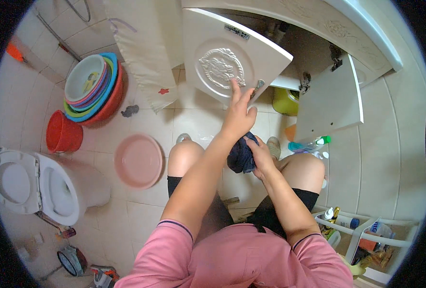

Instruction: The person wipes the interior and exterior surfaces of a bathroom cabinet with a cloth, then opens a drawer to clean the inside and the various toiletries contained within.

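My left hand (239,115) is raised to the open white cabinet door (222,53). Its fingers lie spread flat on the door's face beside the round relief ornament, and the thumb is near the small metal handle (259,86). My right hand (262,161) is lower, between my bare knees, closed around a bunched dark blue cloth (239,156). The cloth hangs just below my left wrist. The second cabinet door (330,101) stands open to the right.
A yellow-green container (285,101) stands inside the cabinet. A teal bottle (309,144) lies by my right knee. A pink basin (138,161), red bucket (63,133), stacked coloured basins (95,86) and toilet (35,185) are on my left. A white rack (361,230) is at lower right.
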`<action>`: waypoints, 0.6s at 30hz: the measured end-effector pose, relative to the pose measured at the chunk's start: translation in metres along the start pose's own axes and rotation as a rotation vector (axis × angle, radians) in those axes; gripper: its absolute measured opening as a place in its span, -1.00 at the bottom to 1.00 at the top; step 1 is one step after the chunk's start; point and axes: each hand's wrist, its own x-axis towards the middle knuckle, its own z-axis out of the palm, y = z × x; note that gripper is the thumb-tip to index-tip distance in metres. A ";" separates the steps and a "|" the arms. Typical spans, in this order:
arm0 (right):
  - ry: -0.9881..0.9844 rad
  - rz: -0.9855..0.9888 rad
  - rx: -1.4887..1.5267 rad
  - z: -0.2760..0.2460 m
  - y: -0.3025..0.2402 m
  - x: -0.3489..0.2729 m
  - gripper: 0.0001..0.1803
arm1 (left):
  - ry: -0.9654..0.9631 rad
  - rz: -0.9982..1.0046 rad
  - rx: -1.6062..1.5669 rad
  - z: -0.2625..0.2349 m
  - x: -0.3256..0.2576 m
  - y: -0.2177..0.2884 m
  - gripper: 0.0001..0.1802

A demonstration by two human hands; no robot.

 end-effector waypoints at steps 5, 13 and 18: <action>0.001 -0.021 -0.078 -0.021 -0.019 0.017 -0.71 | 0.044 0.054 -0.063 0.023 0.018 -0.011 -0.30; -0.134 0.014 -0.458 -0.015 -0.076 0.079 -0.43 | -0.055 -0.113 -0.327 0.033 0.040 -0.007 -0.16; -0.239 -0.032 -0.214 -0.003 -0.077 0.110 -0.24 | -0.029 -0.006 -0.267 0.039 0.050 -0.016 -0.14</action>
